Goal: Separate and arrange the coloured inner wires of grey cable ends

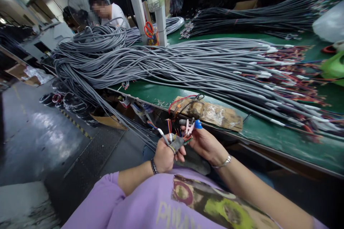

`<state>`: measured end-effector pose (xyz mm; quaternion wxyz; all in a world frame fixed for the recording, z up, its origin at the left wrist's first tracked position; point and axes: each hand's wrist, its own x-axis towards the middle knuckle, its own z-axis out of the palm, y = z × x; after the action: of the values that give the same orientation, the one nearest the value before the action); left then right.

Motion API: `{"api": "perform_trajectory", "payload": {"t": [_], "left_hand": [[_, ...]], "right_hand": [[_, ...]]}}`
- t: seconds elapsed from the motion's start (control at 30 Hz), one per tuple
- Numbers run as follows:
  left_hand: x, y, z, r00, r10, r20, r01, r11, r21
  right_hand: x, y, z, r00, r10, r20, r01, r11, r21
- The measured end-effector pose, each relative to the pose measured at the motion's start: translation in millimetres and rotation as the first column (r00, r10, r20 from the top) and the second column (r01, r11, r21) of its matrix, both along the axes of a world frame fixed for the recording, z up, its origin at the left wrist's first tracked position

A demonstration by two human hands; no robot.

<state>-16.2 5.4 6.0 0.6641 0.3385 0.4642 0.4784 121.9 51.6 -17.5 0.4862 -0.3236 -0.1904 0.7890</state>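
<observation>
My left hand (164, 155) is closed around grey cables (164, 137) whose ends have white sleeves. Thin coloured wires (169, 126) fan out from those ends. A grey wrap (176, 144) lies across this hand, seemingly on its thumb. Just to the right, my right hand (205, 145) wears a blue cover (198, 124) on a fingertip. Its fingers pinch a small pale pink clip (189, 127) close to the wire tips. Whether the clip's jaws grip a wire cannot be made out. Both hands are in front of my body, near the bench edge.
A thick bundle of grey cables (150, 61) lies along the green bench (274, 150). A taped cardboard pad (215, 114) with red and black leads sits at the near edge. Orange scissors (148, 28) hang by a post. Another person (118, 16) sits beyond.
</observation>
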Motion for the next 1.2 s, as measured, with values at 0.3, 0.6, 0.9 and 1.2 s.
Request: {"api": "perform_trajectory", "payload": {"t": [0.3,0.6,0.9,1.2], "left_hand": [[-1.0,-0.2,-3.5,0.998,-0.012,-0.061,0.012,1.0,-0.002],[-10.2,-5.8,-6.8,0.991,-0.044,-0.128,0.044,0.999,0.002],[-15.7,-8.3,-19.5,0.942,-0.204,-0.265,0.214,0.977,0.007],[-10.0,-5.6,-5.3,0.809,-0.509,-0.295,0.479,0.861,-0.174]], "right_hand": [[-3.9,-1.5,4.0,0.999,-0.037,-0.022,0.038,0.999,0.03],[22.5,-2.2,0.2,0.935,0.353,0.044,-0.354,0.934,0.034],[30.5,-0.2,19.0,0.776,0.434,0.458,-0.543,0.829,0.135],[21.9,-8.1,30.4,0.765,0.469,0.442,-0.595,0.778,0.203]]}}
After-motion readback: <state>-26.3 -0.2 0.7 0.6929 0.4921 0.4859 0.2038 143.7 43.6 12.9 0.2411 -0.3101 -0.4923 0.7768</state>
